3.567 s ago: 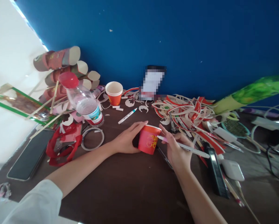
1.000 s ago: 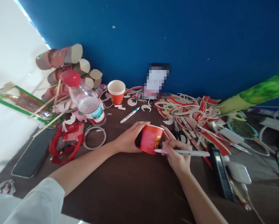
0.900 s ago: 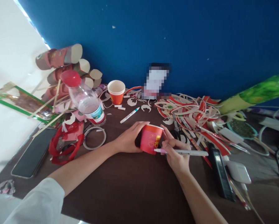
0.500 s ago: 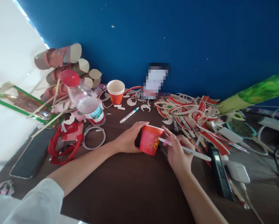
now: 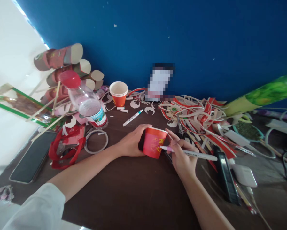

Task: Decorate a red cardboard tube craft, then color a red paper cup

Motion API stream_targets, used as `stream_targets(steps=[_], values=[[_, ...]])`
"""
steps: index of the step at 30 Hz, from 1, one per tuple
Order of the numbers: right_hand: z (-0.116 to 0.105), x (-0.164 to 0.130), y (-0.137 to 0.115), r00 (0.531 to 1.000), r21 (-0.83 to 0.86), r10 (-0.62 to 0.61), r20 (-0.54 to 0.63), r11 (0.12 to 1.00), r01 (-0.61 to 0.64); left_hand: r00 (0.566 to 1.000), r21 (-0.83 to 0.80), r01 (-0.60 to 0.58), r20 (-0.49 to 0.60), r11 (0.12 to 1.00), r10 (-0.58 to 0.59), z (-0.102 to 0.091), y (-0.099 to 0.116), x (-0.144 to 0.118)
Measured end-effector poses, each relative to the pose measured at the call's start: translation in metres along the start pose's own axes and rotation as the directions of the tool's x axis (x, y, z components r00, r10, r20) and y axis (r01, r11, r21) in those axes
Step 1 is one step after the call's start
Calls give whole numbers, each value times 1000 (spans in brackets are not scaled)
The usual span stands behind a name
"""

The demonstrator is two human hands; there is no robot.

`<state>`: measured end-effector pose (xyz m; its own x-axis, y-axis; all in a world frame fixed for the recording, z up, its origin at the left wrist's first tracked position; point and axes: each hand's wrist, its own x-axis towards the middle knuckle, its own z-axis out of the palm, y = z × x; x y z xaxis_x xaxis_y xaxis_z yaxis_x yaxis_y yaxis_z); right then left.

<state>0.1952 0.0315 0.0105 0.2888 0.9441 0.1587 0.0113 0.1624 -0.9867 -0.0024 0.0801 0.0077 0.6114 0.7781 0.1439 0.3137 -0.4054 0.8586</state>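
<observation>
A red paper cup [image 5: 154, 142] with yellow printing stands upright on the dark brown table [image 5: 134, 191]. My left hand [image 5: 131, 143] wraps around the cup's left side and steadies it. My right hand [image 5: 182, 156] grips a white marker pen [image 5: 193, 154] whose pink tip touches the cup's right side near the printing. The pen's barrel points off to the right.
A plastic bottle with a red cap [image 5: 86, 102], an orange paper cup [image 5: 119, 93], a loose marker [image 5: 133, 117] and a tape ring [image 5: 96, 141] lie beyond my left hand. A phone [image 5: 32, 158] lies at left. Red-and-white paper strips [image 5: 198, 115], scissors and a black device [image 5: 226, 180] crowd the right.
The cup has turned a little in my left hand, showing different printing. The pen tip has shifted along the cup's right side, first low, then up, now mid-height.
</observation>
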Motion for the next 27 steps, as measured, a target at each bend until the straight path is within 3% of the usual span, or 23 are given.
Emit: stream_targets(steps=[5,13,20,27], values=[[0,-1,2,998,80,-19,61,997,15,1000,6,-2,-10,1000,2,1,-1,-1],[-2,-3,4,995,66,-13,103,998,6,999,18,-36,-19,999,36,2,-3,0],[5,0,-1,995,167,87,-40,983,-79,997,36,-76,-15,996,77,1,-3,-1],[6,-1,0,995,171,81,-64,983,-69,995,31,-95,-13,995,95,1,-3,0]])
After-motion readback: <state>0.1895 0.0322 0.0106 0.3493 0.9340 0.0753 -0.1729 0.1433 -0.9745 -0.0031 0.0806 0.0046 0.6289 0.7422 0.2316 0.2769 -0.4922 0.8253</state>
